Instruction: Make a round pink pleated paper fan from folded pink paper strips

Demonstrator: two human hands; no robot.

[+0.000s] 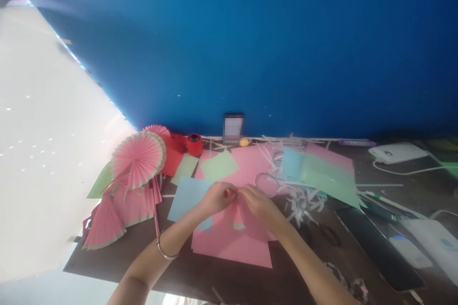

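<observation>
My left hand (219, 198) and my right hand (256, 203) meet at the middle of the table, both closed with fingertips pinched together. Between them they hold the top of a small pleated pink paper fan (237, 219) with a pale green lower edge. The fingers hide its upper part. Under the hands lie pink paper sheets (232, 250) and a light blue sheet (186, 195). Finished-looking round pink paper fans (136, 157) and a pleated pink fan piece (103, 228) are to the left of my left hand.
A red tape roll (194, 147) stands near the blue wall. White paper strips (304, 205) and dark-handled scissors (328, 234) lie right of my hands. Farther right are green paper (327, 176), a black phone (379, 248) and a white device (399, 152) with a cable.
</observation>
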